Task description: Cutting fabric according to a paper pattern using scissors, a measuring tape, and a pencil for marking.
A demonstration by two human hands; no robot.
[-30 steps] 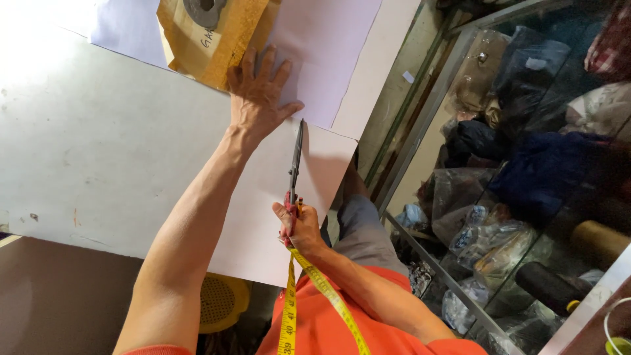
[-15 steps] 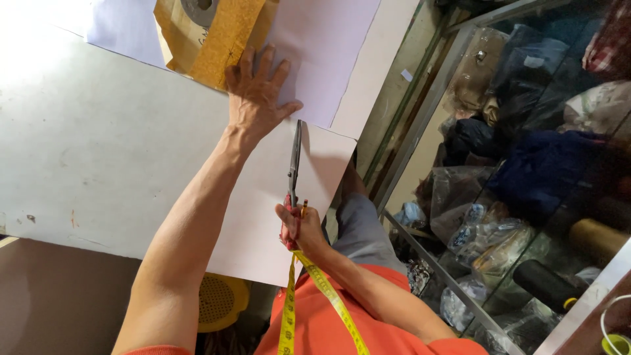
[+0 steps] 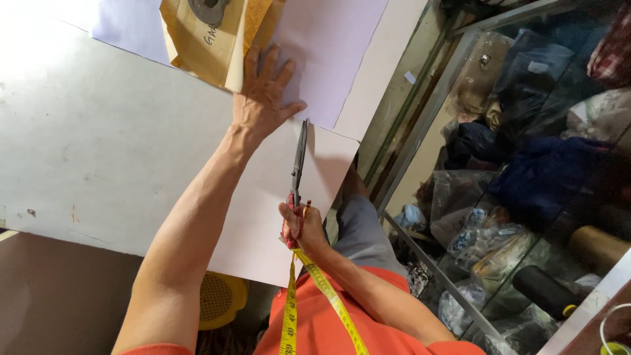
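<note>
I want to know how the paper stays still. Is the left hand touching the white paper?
Touching. The head view shows the left hand pressed flat, fingers spread, on the white paper, beside the scissors.

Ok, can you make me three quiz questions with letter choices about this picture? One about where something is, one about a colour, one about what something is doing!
1. Where is the left hand?
A flat on the pale sheet
B in the air
C on the shelves

2. What colour is the tape measure?
A blue
B yellow
C white

3. The right hand is:
A empty
B closed on the scissors
C pointing

Answers: 1 A, fingers spread on the pale sheet; 2 B, the strip looks yellow; 3 B, fingers wrap the red handles.
</note>
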